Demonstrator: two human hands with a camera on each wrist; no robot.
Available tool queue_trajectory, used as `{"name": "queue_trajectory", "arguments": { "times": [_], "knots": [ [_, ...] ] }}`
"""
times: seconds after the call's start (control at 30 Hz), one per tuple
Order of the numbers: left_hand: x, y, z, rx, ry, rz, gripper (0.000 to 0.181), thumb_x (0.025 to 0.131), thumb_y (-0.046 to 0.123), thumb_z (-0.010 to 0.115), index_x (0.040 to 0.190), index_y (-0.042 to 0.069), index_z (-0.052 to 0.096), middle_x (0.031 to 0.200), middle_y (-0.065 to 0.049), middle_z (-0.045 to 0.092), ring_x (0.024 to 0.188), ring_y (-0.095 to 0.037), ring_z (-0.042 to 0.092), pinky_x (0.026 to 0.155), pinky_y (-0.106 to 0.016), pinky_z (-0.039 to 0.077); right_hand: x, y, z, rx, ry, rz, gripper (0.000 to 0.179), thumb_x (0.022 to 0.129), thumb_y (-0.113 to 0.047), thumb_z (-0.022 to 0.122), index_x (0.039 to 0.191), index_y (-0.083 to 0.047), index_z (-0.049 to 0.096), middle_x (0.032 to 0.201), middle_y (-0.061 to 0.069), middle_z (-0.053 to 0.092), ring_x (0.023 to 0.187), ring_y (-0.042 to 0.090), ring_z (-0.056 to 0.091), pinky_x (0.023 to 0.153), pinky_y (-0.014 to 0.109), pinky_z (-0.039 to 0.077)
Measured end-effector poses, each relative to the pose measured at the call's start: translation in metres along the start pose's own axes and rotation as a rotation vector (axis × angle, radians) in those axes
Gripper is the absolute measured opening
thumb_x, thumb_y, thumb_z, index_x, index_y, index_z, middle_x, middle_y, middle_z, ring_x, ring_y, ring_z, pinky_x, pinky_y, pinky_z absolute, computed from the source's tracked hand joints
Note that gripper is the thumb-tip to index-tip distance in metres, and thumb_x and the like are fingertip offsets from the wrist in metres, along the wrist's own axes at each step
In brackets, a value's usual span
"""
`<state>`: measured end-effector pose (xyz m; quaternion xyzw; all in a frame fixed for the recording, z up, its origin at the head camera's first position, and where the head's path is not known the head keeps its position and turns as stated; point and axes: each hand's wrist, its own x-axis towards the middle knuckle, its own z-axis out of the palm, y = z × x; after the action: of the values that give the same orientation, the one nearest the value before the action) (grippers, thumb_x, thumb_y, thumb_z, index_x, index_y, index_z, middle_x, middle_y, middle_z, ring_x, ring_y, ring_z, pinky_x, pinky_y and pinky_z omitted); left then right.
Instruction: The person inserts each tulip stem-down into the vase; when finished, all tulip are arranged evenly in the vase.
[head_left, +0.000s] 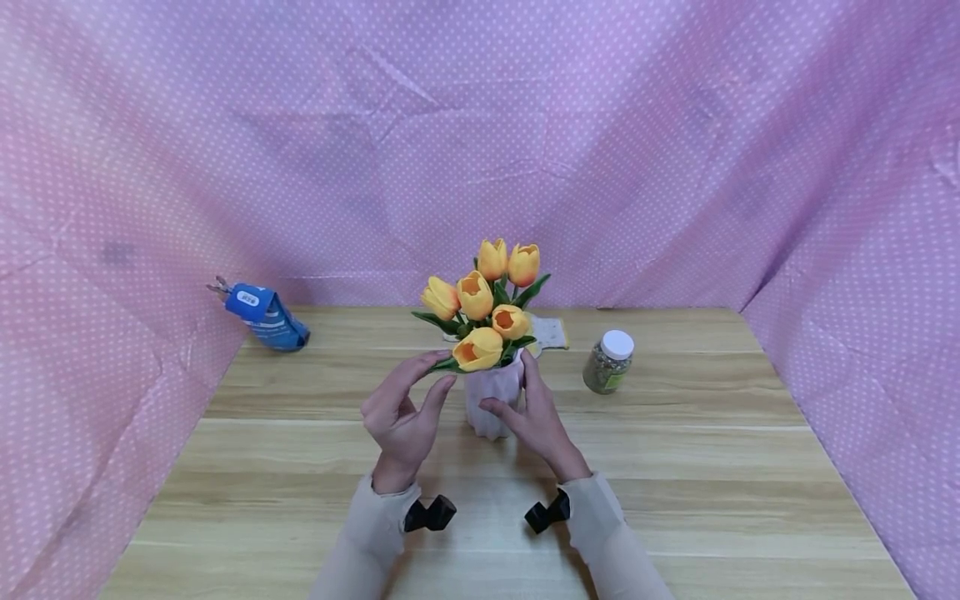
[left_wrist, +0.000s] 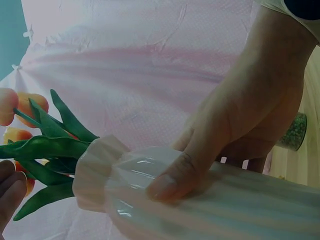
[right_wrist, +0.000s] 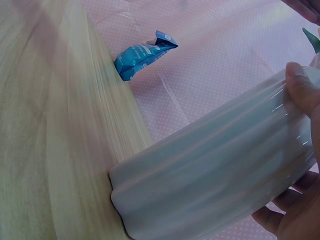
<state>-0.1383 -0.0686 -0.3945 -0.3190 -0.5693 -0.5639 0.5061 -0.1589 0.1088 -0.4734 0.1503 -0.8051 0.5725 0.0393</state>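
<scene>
A pale ribbed vase (head_left: 491,400) stands upright on the table, filled with orange-yellow tulips (head_left: 475,296) with green leaves. My right hand (head_left: 536,417) grips its upper right side; the left wrist view shows that thumb (left_wrist: 170,185) laid across the glossy wall and the fingers behind. At the front left of the bouquet is my left hand (head_left: 405,417), index finger and thumb curved and spread apart. A low leaf (head_left: 447,365) runs between their tips, close to the index fingertip, beside the lowest tulip (head_left: 477,349).
A clear jar (head_left: 608,362) with a white lid and small dark contents stands right of the vase. At the far left of the table (head_left: 300,467) is a blue packet (head_left: 272,317) clipped at its top. Behind the vase lies a flat grey-and-yellow item (head_left: 550,332). Pink dotted cloth (head_left: 600,150) surrounds the table.
</scene>
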Motion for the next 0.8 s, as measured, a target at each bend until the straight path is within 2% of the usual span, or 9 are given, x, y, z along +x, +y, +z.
{"name": "queue_trajectory", "arguments": {
  "times": [0.13,0.27,0.37,0.47,0.53,0.63,0.77,0.8],
  "knots": [
    [0.005,0.0,-0.004,-0.004,0.023,0.007,0.03,0.089,0.006,0.074,0.089,-0.022,0.064,0.088,-0.029,0.073,0.093,-0.015,0.075,0.085,-0.026,0.063,0.001,-0.001,-0.001,0.009,-0.005,0.014,0.093,0.087,-0.033,0.079,0.157,-0.027,0.018,0.155,0.009,0.045,0.142,0.029,0.046,0.12,0.058,0.036],
    [0.008,-0.004,-0.014,0.011,0.029,-0.014,0.031,0.089,0.006,0.074,0.089,-0.023,0.064,0.088,-0.03,0.072,0.091,-0.015,0.075,0.084,-0.025,0.063,0.002,0.001,-0.002,0.021,-0.008,0.032,0.093,0.087,-0.034,0.079,0.157,-0.028,0.017,0.156,0.007,0.044,0.145,0.029,0.043,0.121,0.058,0.034],
    [0.007,-0.01,-0.027,0.044,0.024,-0.051,0.031,0.089,0.006,0.074,0.091,-0.023,0.064,0.089,-0.031,0.072,0.092,-0.012,0.075,0.084,-0.023,0.062,0.002,0.004,-0.002,0.027,-0.013,0.044,0.094,0.087,-0.036,0.079,0.157,-0.03,0.017,0.157,0.006,0.042,0.146,0.028,0.042,0.121,0.058,0.034],
    [0.005,-0.018,-0.044,0.126,0.004,-0.106,0.033,0.09,0.01,0.074,0.095,-0.021,0.066,0.09,-0.033,0.071,0.094,-0.009,0.074,0.086,-0.021,0.061,0.002,0.004,-0.004,0.034,-0.033,0.051,0.094,0.087,-0.039,0.078,0.158,-0.032,0.017,0.161,0.006,0.038,0.148,0.029,0.038,0.122,0.059,0.031],
    [0.004,-0.023,-0.058,0.212,-0.033,-0.147,0.035,0.091,0.016,0.074,0.099,-0.018,0.068,0.093,-0.034,0.07,0.098,-0.005,0.072,0.089,-0.019,0.06,0.001,0.003,-0.005,0.025,-0.051,0.061,0.095,0.087,-0.042,0.077,0.158,-0.032,0.015,0.163,0.009,0.033,0.149,0.032,0.036,0.122,0.06,0.031],
    [0.001,-0.033,-0.079,0.323,-0.105,-0.212,0.032,0.089,0.012,0.076,0.107,-0.014,0.069,0.101,-0.032,0.071,0.104,-0.005,0.07,0.095,-0.016,0.056,0.001,0.003,-0.011,0.003,-0.076,0.057,0.096,0.089,-0.045,0.074,0.16,-0.027,0.012,0.166,0.013,0.026,0.151,0.035,0.031,0.122,0.061,0.031],
    [-0.006,-0.045,-0.103,0.485,-0.252,-0.32,0.046,0.081,0.005,0.079,0.123,-0.007,0.065,0.12,-0.028,0.069,0.117,-0.024,0.067,0.108,-0.013,0.046,-0.002,0.008,-0.026,-0.056,-0.081,0.017,0.092,0.094,-0.041,0.068,0.161,-0.018,0.009,0.166,0.015,0.025,0.153,0.034,0.028,0.123,0.059,0.03],
    [-0.008,-0.047,-0.108,0.529,-0.299,-0.352,0.052,0.08,0.006,0.079,0.128,-0.005,0.062,0.125,-0.027,0.067,0.121,-0.029,0.065,0.111,-0.018,0.046,-0.004,0.01,-0.03,-0.082,-0.079,0.008,0.09,0.095,-0.04,0.067,0.161,-0.017,0.009,0.166,0.013,0.026,0.153,0.033,0.028,0.124,0.058,0.029]
  ]
}}
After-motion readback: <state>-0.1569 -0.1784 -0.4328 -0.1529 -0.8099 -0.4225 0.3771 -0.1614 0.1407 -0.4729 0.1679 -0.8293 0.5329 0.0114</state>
